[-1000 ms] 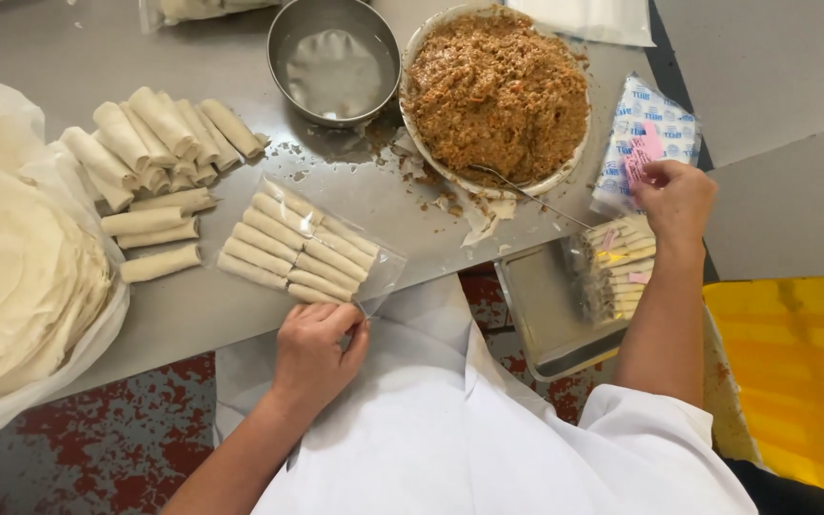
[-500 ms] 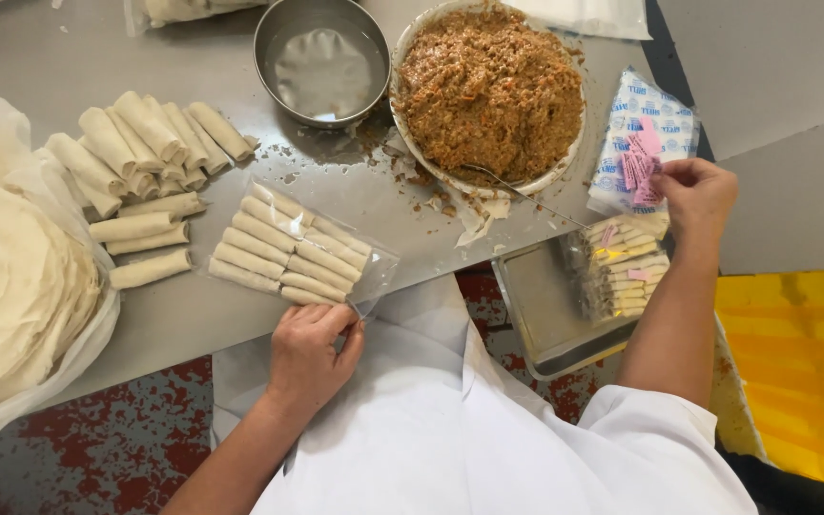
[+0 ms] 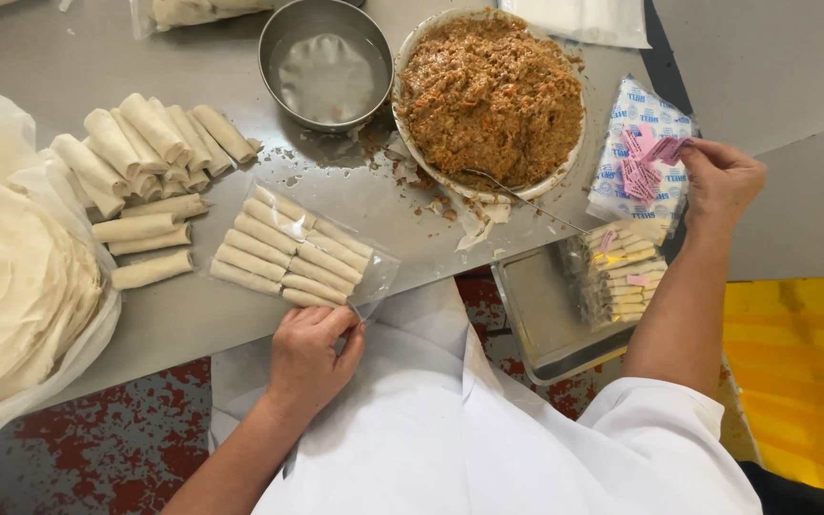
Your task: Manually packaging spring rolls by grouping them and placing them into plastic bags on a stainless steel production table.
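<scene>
My left hand [image 3: 312, 351] pinches the open edge of a clear plastic bag of spring rolls [image 3: 290, 251] that lies flat near the front edge of the steel table [image 3: 69, 67]. My right hand [image 3: 723, 183] reaches out to the right and holds a small pink paper slip [image 3: 668, 148] between its fingertips, over a white and blue packet [image 3: 643, 157] strewn with more pink slips. A second filled bag of rolls [image 3: 619, 274] lies in a metal tray [image 3: 545, 319] below that hand.
Loose spring rolls [image 3: 145, 153] are heaped at the left, beside a stack of round wrappers [image 3: 7, 286] in plastic. A steel bowl of water [image 3: 326, 67] and a white bowl of brown filling [image 3: 488, 95] with a spoon stand at the back. A yellow surface [image 3: 803, 381] lies at the right.
My right hand has drawn a little right and lifted a pink slip off the packet. My left hand stays on the bag's edge.
</scene>
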